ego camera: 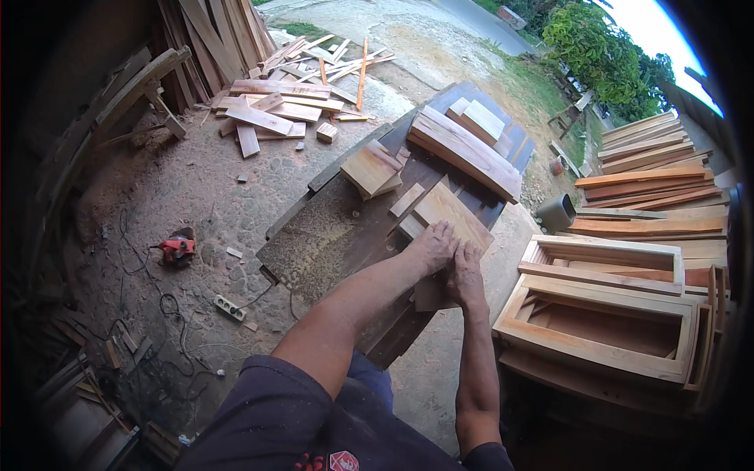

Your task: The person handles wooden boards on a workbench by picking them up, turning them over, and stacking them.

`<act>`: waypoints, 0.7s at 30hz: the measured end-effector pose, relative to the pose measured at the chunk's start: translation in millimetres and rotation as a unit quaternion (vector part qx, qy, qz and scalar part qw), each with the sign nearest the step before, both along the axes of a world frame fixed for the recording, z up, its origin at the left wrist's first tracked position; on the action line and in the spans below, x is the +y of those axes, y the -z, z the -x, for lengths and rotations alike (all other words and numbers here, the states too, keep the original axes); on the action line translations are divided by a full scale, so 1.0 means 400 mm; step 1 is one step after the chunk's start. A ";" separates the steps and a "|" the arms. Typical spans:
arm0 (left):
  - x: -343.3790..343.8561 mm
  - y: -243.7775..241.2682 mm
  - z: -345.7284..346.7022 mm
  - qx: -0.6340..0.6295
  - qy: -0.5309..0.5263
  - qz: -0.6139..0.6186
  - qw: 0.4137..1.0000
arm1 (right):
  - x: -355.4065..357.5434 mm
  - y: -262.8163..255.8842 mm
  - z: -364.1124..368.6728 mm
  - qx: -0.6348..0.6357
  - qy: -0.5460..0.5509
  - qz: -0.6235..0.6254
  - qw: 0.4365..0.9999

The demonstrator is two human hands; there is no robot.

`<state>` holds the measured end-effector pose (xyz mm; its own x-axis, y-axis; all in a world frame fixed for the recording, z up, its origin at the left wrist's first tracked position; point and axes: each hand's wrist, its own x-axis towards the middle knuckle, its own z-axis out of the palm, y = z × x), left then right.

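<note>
A short, pale wooden board [450, 212] lies tilted over smaller wood pieces on the dark workbench [377, 235]. My left hand [435, 244] is at its near edge, fingers bent over the top face. Beside it, almost touching, my right hand [467, 274] holds the same edge near the corner, fingers on top; both thumbs are largely hidden. Under and left of the board shows a small wood block [410, 226], with a narrow wood strip [406, 200] above it. Below the hands a flat brown wood piece [430, 294] is partly covered by my right hand.
Short boards [368, 168] and a stack of long planks [462, 153] lie farther up the bench. Wood offcuts [277, 112], a red power tool [177, 247] and a power strip [229, 308] with cables are on the floor at left. Wooden frames [607, 324] stand at right.
</note>
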<state>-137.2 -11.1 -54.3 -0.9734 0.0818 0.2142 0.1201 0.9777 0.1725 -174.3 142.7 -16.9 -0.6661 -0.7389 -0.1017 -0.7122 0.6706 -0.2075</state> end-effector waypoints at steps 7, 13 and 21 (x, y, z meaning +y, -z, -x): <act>0.006 -0.002 0.004 -0.012 0.008 -0.001 1.000 | 0.003 -0.019 -0.006 0.006 -0.010 -0.002 1.000; -0.013 -0.010 -0.004 -0.023 0.014 -0.004 1.000 | 0.006 -0.032 0.067 -0.018 0.079 0.158 0.984; -0.007 -0.026 -0.009 -0.031 0.022 0.010 0.999 | -0.040 0.017 0.199 0.014 0.122 0.102 0.987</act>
<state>-133.4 -13.9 -43.7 -0.9799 0.1293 0.1517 0.1536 0.9750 0.1608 -253.9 126.7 -23.7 -0.8274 -0.5591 0.0534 -0.5417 0.7693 -0.3387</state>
